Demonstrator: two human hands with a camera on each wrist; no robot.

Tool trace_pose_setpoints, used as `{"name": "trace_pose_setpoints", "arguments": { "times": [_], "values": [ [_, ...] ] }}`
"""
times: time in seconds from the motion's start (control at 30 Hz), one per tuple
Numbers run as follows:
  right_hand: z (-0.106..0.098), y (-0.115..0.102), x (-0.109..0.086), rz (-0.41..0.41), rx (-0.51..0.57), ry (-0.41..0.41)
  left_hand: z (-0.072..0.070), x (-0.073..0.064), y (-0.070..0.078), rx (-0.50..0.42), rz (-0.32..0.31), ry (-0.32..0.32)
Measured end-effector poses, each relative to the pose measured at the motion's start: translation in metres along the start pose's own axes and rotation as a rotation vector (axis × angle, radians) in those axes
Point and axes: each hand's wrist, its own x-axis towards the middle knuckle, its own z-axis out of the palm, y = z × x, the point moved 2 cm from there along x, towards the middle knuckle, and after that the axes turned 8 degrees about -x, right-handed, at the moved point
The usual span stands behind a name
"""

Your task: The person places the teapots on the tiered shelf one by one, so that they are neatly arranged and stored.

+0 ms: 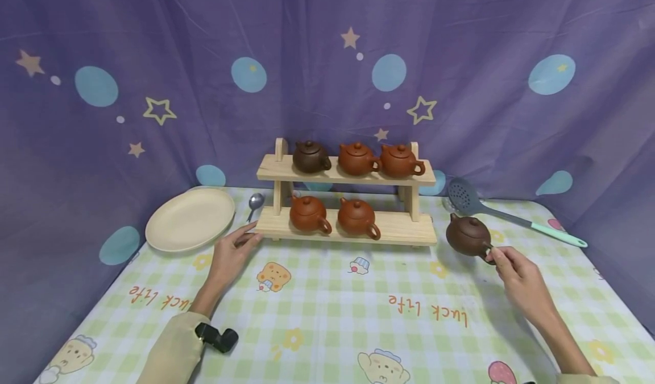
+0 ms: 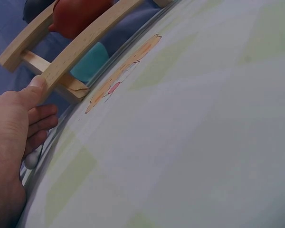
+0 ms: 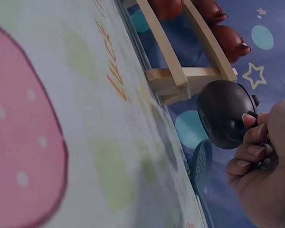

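Both hands are at work beside the wooden rack. Right hand pinches the handle of a dark brown teapot, round-bodied, lid knobbed, matte, just right of the rack on the counter. Left hand rests with fingers relaxed, thumb against the rack's lower left end. Teapot's spout is hidden; its contact with the counter cannot be judged.

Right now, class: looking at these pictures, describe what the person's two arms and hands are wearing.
Both hands are bare. The left hand follows a beige long sleeve with a small black device strapped at the cuff. The right hand shows a bare forearm; a beige cuff edges the frame.
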Motion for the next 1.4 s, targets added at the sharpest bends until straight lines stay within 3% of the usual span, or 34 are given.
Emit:
{"name": "trace_pose_setpoints", "arguments": {
  "times": [0.2,0.63,1.4],
  "values": [
    [0.009,-0.006,0.004,-0.003,-0.007,-0.023,0.000,0.001,0.000,-0.006,0.001,-0.002],
    [0.031,-0.031,0.014,-0.004,0.118,-0.096,-0.001,0.001,-0.002,0.008,-0.001,-0.003],
    [0.065,-0.050,0.030,-0.037,0.178,-0.119,0.001,0.001,-0.005,0.012,-0.013,0.006]
  ]
}}
